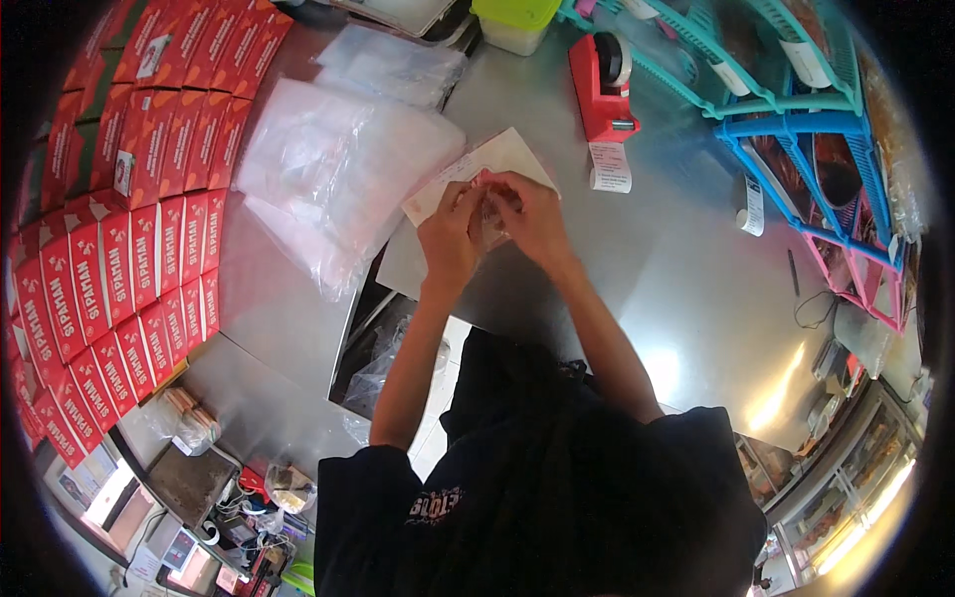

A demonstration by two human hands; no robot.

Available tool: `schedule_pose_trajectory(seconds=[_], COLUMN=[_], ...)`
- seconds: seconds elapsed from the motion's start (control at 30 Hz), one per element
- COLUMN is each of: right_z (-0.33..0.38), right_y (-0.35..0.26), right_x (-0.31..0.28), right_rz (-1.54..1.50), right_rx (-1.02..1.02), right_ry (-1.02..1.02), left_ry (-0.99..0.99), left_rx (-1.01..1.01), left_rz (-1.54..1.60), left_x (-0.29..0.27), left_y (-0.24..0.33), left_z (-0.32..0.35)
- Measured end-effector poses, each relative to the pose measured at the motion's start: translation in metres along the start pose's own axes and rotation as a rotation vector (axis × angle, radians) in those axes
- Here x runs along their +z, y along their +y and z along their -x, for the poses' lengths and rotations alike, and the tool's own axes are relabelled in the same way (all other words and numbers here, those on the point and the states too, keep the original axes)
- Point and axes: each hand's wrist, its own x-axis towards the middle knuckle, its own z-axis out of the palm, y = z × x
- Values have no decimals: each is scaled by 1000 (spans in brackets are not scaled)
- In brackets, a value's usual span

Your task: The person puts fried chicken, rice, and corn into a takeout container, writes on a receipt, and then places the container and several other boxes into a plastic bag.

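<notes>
Both hands meet over the middle of the metal table. My left hand (450, 236) and my right hand (539, 221) have bent fingers closed on what looks like a small clear plastic bag (493, 231). Something small and red (482, 177) shows at the fingertips, too small to name. The fingers partly cover the bag, so its contents cannot be made out. Beneath the hands lies a cream-white sheet or flat card (515, 151), turned at a slant. An open drawer (360, 343) with clear plastic in it is below my left forearm.
Clear plastic bags (333, 149) lie in a pile left of my hands. Red boxes (149, 249) are stacked along the left. A red tape dispenser (603, 95) stands at the far right, near a paper slip (610, 167). Teal, blue and pink racks (796, 124) line the right.
</notes>
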Motion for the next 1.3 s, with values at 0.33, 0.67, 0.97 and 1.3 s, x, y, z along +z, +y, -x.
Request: schedule_pose_trajectory(seconds=[0.33,0.67,0.97,1.3], right_z=[-18,-8,25,51], right_y=[7,32,82,199], right_x=[-25,-76,-183,-362], right_rz=[636,635,619,1257], right_rx=[-361,-194,-10,23], right_ry=[-44,428,531,839], left_ry=[-20,19,-167,-18], left_rx=[130,148,138,14], left_rz=[-43,-309,-372,-388], left_x=[16,9,13,18], left_y=[-9,-3,0,12], left_z=[-4,4,0,29])
